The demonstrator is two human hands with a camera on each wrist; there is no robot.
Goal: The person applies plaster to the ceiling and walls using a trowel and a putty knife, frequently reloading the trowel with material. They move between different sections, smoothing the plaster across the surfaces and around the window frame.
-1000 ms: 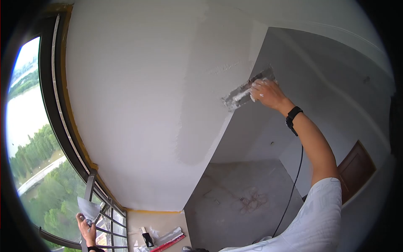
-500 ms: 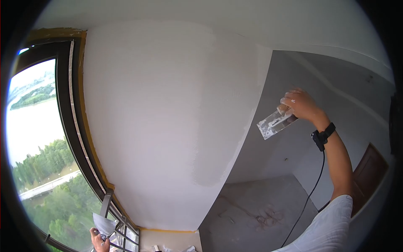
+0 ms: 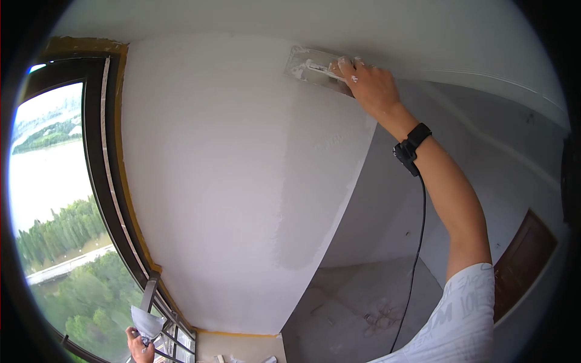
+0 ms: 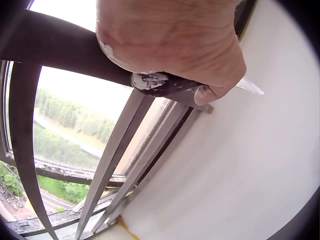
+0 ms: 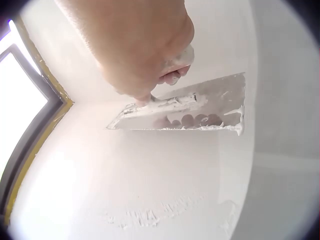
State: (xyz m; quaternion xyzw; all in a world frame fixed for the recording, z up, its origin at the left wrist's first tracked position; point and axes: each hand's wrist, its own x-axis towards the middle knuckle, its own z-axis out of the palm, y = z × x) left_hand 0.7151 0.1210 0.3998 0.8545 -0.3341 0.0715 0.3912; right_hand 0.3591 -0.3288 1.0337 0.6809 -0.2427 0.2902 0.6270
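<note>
My right hand (image 3: 375, 91) grips the handle of a plastering trowel (image 3: 302, 65) up where the wall meets the ceiling. In the right wrist view the trowel's steel blade (image 5: 225, 97) lies close along the wall, white compound on its edge and handle mount. A darker damp band of compound (image 3: 308, 193) runs down the wall (image 3: 206, 169) beneath it. Low at the left, my left hand (image 3: 140, 348) holds a putty knife (image 3: 145, 320) with its wide blade upward. Its dark, compound-smeared handle (image 4: 150, 81) shows under the left hand in the left wrist view.
A dark-framed window (image 3: 94, 139) with yellow tape along its edge stands at the left, with metal railing bars (image 4: 120, 145) before it. A black cable (image 3: 417, 242) hangs from the right wrist. Beyond the wall's edge lie a grey floor (image 3: 357, 290) and a brown door (image 3: 525, 263).
The trowel has gone from the wall's right edge, out away from it, then up and left to the top of the wall. The view tilted upward; the left hand still holds the putty knife.
</note>
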